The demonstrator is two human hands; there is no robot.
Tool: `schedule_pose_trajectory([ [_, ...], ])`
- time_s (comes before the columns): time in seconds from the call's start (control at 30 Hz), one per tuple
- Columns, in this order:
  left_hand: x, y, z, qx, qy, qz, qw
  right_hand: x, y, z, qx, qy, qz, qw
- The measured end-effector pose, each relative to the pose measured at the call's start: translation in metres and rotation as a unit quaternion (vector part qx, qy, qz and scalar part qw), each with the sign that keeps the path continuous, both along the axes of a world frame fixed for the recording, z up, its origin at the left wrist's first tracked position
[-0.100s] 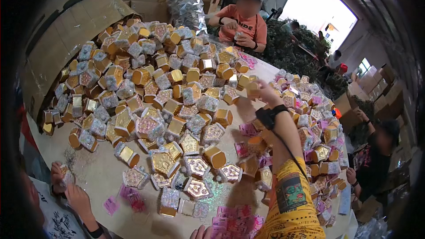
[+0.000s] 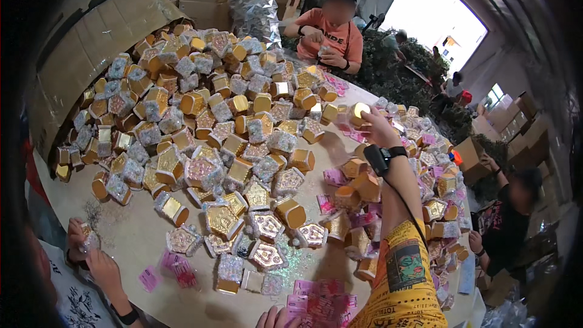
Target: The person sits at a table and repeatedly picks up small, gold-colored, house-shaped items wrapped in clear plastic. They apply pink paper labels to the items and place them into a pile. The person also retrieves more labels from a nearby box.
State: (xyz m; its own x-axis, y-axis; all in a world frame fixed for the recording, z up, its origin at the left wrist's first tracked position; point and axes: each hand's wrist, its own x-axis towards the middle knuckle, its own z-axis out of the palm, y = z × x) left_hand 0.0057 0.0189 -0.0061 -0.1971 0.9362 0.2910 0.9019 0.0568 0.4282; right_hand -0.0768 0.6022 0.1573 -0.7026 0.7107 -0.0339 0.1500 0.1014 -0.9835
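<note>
My right hand (image 2: pixel 379 126) reaches out over the middle of the table, its fingers closed on a small gold house-shaped ornament (image 2: pixel 359 113) with its smooth gold base showing. Beneath my right forearm lie more gold ornaments (image 2: pixel 366 186) with pink tags among them. At the lower edge, only the fingers of my left hand (image 2: pixel 274 317) show; they look spread, beside a stack of pink printed tags (image 2: pixel 322 304). A large heap of glittery white-and-gold house ornaments (image 2: pixel 200 109) covers the left and centre of the table.
A tagged pile of ornaments (image 2: pixel 446 206) lies to my right. The cardboard box (image 2: pixel 91 42) stands open at far left. Co-workers sit at the far side (image 2: pixel 334 30), lower left (image 2: pixel 103 267) and right (image 2: pixel 510 206). Loose pink tags (image 2: pixel 179 269) and glitter lie on the table (image 2: pixel 139 237).
My right hand has moved slightly to the right and up with the ornament, which has turned its gold base into the light. The view has shifted a little; my left hand stays near the tags.
</note>
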Motion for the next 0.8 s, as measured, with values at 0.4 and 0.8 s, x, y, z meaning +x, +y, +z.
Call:
schedule_pose_trajectory([
  [0.4, -0.016, -0.021, 0.044, -0.025, -0.069, -0.058, 0.996, 0.068, -0.081, 0.061, -0.046, 0.034, 0.119, 0.991],
  [0.8, -0.019, -0.021, 0.047, -0.068, -0.077, -0.072, 0.992, 0.121, -0.147, 0.07, 0.653, -0.246, -0.125, 0.706],
])
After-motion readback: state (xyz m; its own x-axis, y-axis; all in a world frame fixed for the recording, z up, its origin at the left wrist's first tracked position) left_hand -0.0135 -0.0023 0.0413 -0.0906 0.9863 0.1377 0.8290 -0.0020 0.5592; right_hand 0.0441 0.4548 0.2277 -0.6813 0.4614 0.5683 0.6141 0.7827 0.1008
